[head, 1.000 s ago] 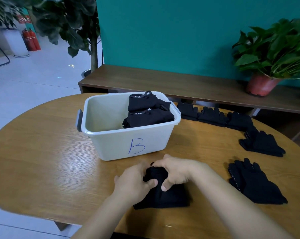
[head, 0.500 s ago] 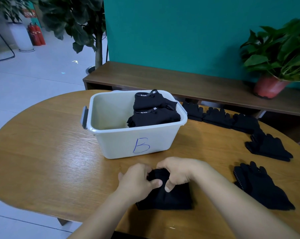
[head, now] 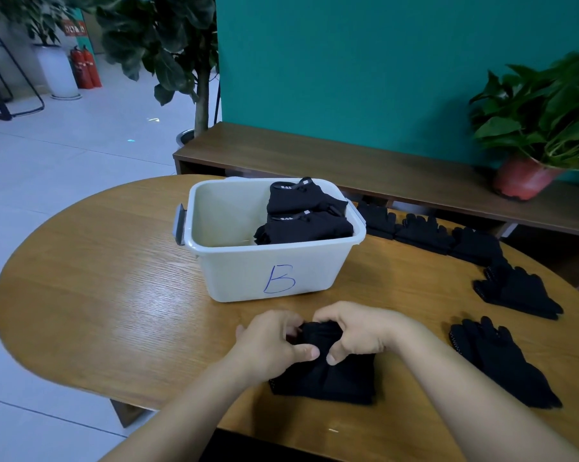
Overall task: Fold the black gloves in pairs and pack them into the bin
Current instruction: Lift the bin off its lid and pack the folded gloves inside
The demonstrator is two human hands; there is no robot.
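Glove pair (head: 324, 378) on the desk (head: 114, 295), both hands on its far end. Versus a second ago: the far end is now bunched up into a hump between the hands, thumbs closer together, where before it lay flatter. Left hand (head: 271, 345) pinches the cuff end from its side, right hand (head: 358, 335) grips it from the other; both closed on the fabric. Looks like the cuff is being turned over to lock the fold, so this pair is near ready to pack.

Bin (head: 274, 258) marked "B" sits just beyond the hands. It holds two folded pairs (head: 304, 215) stacked at its right side; left side bare. More gloves (head: 501, 358) lie right of the right hand, others in a row further off.
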